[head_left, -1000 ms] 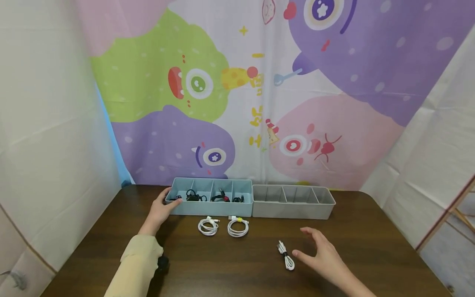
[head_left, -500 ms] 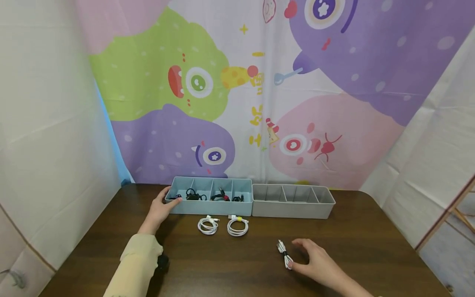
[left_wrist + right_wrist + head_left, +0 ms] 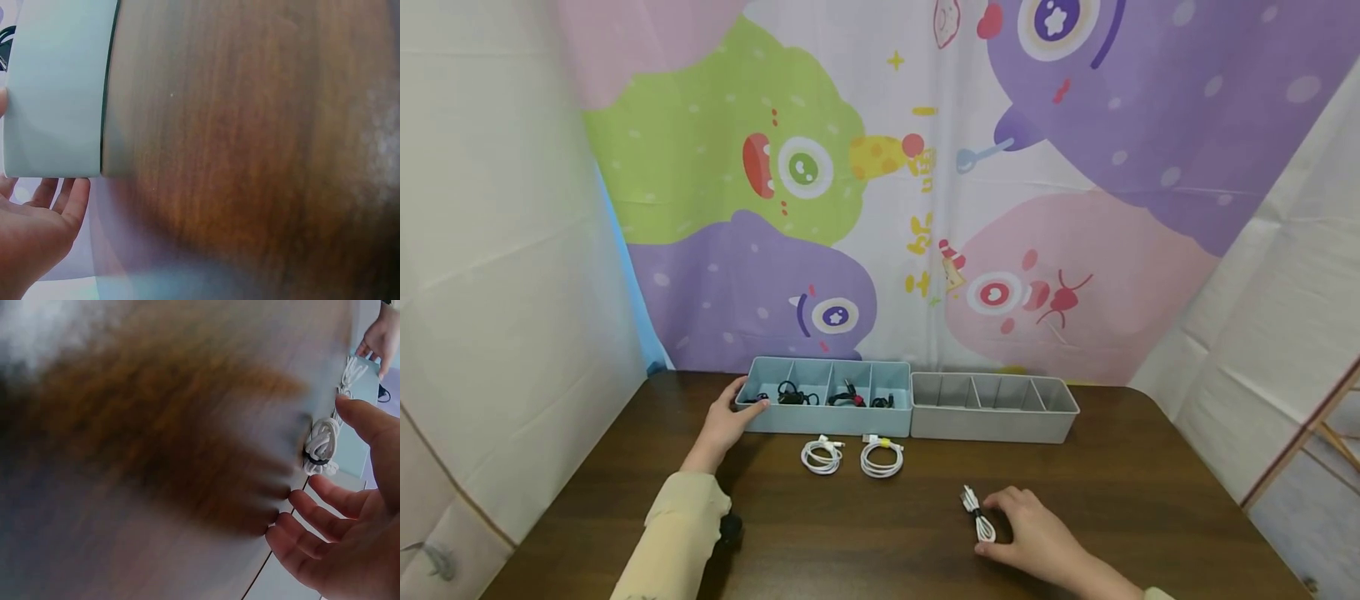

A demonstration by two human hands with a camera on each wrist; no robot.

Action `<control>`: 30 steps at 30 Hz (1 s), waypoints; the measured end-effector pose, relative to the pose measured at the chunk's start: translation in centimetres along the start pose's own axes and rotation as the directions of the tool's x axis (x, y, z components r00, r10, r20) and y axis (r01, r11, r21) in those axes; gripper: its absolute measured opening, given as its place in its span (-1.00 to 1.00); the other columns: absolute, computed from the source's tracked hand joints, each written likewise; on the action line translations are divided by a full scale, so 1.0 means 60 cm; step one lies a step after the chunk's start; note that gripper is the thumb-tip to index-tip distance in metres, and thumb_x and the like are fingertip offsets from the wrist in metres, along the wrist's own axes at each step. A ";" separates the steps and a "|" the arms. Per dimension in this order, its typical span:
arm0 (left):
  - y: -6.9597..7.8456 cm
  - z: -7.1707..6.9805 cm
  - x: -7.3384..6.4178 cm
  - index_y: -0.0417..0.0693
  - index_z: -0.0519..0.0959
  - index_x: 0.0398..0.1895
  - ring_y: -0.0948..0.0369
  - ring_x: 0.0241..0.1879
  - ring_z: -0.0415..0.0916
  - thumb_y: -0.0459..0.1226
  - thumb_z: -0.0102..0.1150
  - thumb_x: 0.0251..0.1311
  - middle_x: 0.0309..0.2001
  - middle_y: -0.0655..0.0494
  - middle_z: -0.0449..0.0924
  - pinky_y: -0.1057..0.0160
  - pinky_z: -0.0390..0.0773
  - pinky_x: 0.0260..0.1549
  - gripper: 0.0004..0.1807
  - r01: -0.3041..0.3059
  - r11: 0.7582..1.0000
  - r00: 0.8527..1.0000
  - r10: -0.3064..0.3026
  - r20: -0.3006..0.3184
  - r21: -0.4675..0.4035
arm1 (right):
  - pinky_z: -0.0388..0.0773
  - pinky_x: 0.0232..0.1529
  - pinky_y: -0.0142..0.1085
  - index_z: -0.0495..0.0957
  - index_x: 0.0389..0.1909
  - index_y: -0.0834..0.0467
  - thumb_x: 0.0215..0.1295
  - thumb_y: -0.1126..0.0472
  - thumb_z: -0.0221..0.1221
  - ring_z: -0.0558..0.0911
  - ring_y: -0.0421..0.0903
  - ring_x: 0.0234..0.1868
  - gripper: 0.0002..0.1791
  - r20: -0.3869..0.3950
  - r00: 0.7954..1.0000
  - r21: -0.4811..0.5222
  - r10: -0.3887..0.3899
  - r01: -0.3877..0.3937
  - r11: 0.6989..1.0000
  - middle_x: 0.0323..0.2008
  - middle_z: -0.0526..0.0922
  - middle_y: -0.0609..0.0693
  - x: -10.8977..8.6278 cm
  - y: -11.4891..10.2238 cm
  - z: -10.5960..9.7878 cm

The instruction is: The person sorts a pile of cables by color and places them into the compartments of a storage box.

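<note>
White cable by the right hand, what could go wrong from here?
The right hand has fingers and thumb beside the white cable without a clear grip, so the cable might slip when lifted. The black tie wraps only its middle, so the loops could splay or snag if pinched near an end. Also, the left hand grips the end of the blue box; a tug might push it into the coiled cable with the yellow tab in front.

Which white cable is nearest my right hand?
The black-banded bundle, right beside your right hand; the plain coil and yellow-tagged coil lie farther off, before the blue organizer.
</note>
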State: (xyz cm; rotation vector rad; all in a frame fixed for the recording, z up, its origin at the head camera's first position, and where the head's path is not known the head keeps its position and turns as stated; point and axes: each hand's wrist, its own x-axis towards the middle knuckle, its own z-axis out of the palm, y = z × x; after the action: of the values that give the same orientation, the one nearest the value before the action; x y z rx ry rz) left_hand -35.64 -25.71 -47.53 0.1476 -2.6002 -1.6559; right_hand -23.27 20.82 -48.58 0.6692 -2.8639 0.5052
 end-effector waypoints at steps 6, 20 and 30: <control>-0.001 0.000 0.003 -0.04 -0.02 0.47 -0.14 0.27 0.13 -0.08 0.12 0.28 0.38 -0.27 0.07 -0.17 0.23 0.17 -0.20 -0.002 1.000 1.000 0.002 -0.003 -0.001 | 0.51 -0.23 -0.10 0.54 -0.23 0.07 -0.15 -0.28 0.37 0.50 -0.08 -0.15 -0.41 -0.005 1.000 -0.047 -0.025 0.025 0.999 -0.23 0.51 -0.15 0.005 -0.002 0.004; -0.005 0.002 0.005 -0.05 -0.02 0.47 -0.12 0.24 0.15 -0.09 0.12 0.28 0.37 -0.28 0.09 -0.15 0.24 0.17 -0.20 -0.009 1.000 1.000 0.009 -0.015 0.002 | 0.48 -0.27 -0.21 0.55 -0.39 0.03 -0.14 -0.06 0.44 0.45 -0.17 -0.24 -0.63 -0.017 0.999 -0.052 -0.049 0.048 0.997 -0.30 0.47 -0.19 0.007 0.017 0.002; -0.004 0.001 0.004 -0.05 0.01 0.46 -0.11 0.23 0.18 -0.05 0.14 0.26 0.35 -0.26 0.14 -0.15 0.25 0.17 -0.19 -0.018 1.000 1.000 0.018 -0.009 -0.001 | 0.51 -0.27 -0.23 0.58 -0.42 0.03 -0.13 0.07 0.45 0.46 -0.20 -0.25 -0.72 -0.023 1.000 -0.044 0.018 -0.019 0.999 -0.33 0.48 -0.23 0.007 0.030 -0.003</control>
State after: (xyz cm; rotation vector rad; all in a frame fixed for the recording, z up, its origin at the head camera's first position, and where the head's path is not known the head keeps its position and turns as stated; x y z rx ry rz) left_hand -35.91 -25.76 -47.78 0.1318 -2.5864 -1.6467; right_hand -24.43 22.23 -48.84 0.6268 -2.8532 0.4484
